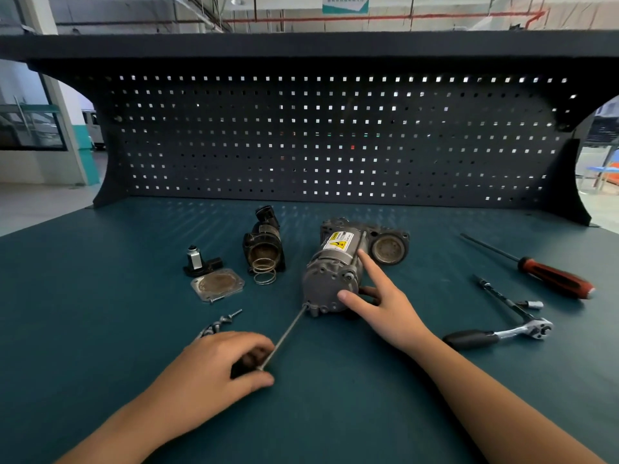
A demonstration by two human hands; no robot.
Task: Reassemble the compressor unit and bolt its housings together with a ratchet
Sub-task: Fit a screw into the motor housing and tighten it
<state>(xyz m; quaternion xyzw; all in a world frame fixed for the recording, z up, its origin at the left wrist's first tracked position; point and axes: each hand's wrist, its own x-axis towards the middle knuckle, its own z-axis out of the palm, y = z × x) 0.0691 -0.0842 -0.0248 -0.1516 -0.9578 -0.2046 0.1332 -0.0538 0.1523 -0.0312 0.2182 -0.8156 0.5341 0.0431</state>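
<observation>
The grey compressor unit (330, 276) lies on its side mid-bench, a yellow warning label on top. My right hand (382, 296) rests against its near end, thumb on the end cap and forefinger along the body. A long thin bolt (284, 336) runs from the unit's lower edge toward me. My left hand (227, 363) pinches the bolt's near end. The ratchet (499, 333) with its extension lies untouched to the right. A black housing (264, 246) with a spring (264, 272) stands left of the unit.
A square cover plate (217, 284) and a small valve part (197, 262) lie at the left, loose screws (217, 324) nearer me. A red-handled screwdriver (549, 272) and a small socket (532, 304) lie on the right. The pegboard (318, 135) closes the back of the teal bench (100, 329).
</observation>
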